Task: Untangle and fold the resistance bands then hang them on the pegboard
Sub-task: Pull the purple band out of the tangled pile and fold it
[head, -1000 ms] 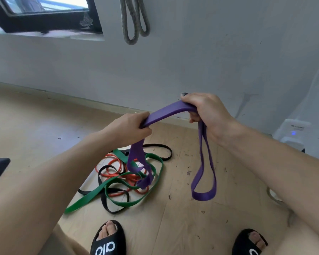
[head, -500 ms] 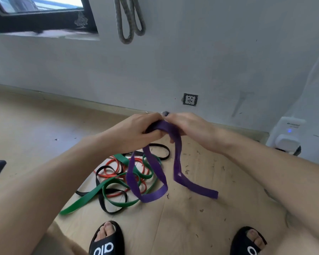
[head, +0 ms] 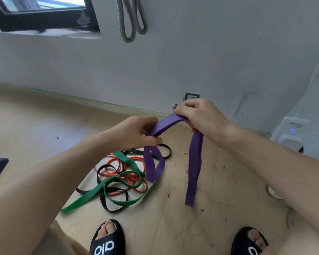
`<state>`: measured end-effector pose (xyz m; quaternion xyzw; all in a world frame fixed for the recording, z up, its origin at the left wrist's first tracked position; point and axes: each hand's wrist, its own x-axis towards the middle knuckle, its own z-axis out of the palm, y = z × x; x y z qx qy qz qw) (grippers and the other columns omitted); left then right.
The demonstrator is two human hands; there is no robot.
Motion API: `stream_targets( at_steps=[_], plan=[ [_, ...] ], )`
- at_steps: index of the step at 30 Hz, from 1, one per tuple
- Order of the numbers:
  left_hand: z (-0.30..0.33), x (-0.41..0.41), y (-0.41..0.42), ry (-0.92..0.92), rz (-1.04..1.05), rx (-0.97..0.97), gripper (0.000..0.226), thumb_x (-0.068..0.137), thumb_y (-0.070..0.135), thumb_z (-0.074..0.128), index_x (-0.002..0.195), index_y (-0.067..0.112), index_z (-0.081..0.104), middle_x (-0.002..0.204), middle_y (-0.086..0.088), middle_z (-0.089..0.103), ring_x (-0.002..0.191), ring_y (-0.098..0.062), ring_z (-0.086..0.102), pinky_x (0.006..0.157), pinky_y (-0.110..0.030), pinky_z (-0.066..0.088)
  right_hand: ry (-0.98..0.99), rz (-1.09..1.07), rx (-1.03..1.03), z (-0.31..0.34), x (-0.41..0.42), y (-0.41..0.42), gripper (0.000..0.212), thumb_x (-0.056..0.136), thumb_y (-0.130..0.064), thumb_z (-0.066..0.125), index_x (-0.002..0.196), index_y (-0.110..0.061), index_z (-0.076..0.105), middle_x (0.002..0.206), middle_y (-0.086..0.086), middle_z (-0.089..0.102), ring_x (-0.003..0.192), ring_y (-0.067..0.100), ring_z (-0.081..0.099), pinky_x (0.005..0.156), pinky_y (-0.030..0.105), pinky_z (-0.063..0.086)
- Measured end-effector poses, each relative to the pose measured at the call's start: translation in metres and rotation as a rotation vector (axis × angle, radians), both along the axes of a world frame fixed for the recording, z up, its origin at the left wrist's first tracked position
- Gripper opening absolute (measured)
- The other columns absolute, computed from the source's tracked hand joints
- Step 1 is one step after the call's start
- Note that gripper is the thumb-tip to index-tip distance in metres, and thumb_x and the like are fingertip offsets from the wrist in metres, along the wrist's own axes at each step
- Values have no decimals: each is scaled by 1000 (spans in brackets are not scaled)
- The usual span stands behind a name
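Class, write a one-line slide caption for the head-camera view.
Both hands, left hand and right hand, grip a purple band above tangled green, red and black bands on the floor.

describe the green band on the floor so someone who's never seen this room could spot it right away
Look at the wooden floor below the grey wall, just ahead of the black slide sandal. A tangled pile of bands lies there; the green band is the wide flat one, trailing out toward the near left, unlike the thin red bands and black bands.

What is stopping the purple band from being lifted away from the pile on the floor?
Nothing visible. Both the left hand and right hand grip the purple band, which hangs apart from the pile.
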<state>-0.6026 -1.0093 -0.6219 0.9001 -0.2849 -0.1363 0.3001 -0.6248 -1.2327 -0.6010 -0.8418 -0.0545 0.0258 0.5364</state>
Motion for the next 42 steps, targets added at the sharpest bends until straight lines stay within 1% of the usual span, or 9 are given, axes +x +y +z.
stream_targets(
  at_steps=[8,13,16,19,22,25,33,38,42],
  plan=[
    [11,-6,-4,78,77,-158,24,91,30,76,87,11,63,65,2,61,58,-9,58,61,-22,46,28,38,-180,-13,5,-11,55,98,-56,54,75,-6,59,62,-1,50,61,15,48,68,37,41],
    [16,-9,-8,40,73,-181,27,88,36,78,86,12,67,65,-10,59,57,-14,52,60,-34,43,38,165,-77,-10,-8,4,46,102,-57,46,73,-27,65,72,-1,68,71,10,62,77,35,46],
    [14,-11,-11,71,17,-204,18,86,33,81,91,20,70,68,2,64,59,-11,57,59,-26,44,11,140,-28,-11,-9,16,47,99,-53,56,74,-14,65,63,-1,56,62,12,53,67,34,42],
    [8,-10,-8,136,-17,-132,28,79,43,83,92,24,67,75,-5,64,65,-23,59,66,-46,49,4,68,37,-5,-5,18,46,97,-40,67,63,-11,56,58,-1,40,56,15,38,62,34,33],
    [2,-6,0,215,-44,-129,20,82,40,83,82,37,63,71,2,59,65,-21,57,68,-46,48,-26,8,73,2,-4,12,51,95,-38,68,53,-22,45,58,0,35,59,18,35,63,33,31],
    [-3,-6,1,177,-49,-88,28,82,46,81,83,31,57,78,-14,59,68,-34,58,70,-52,52,-64,-60,36,5,-1,1,50,95,-39,68,61,-7,50,60,5,36,59,17,37,59,24,31],
    [-6,1,10,74,57,82,29,89,44,76,80,24,57,62,8,54,51,-3,53,55,-17,41,-52,-154,-127,-6,12,-25,55,96,-47,64,69,0,57,54,0,32,46,10,31,58,28,30],
    [9,-7,6,68,45,-49,27,89,40,76,72,28,60,56,12,53,50,-3,47,54,-17,37,185,26,-560,-25,13,-39,49,105,-41,43,73,-7,59,60,4,61,62,21,54,64,31,38],
    [17,-14,-7,63,7,-91,35,83,46,81,78,16,63,62,6,52,55,-8,48,55,-23,38,307,170,-286,-31,4,-16,49,110,-45,31,96,-19,71,101,1,74,100,19,67,94,32,47]
  ],
)
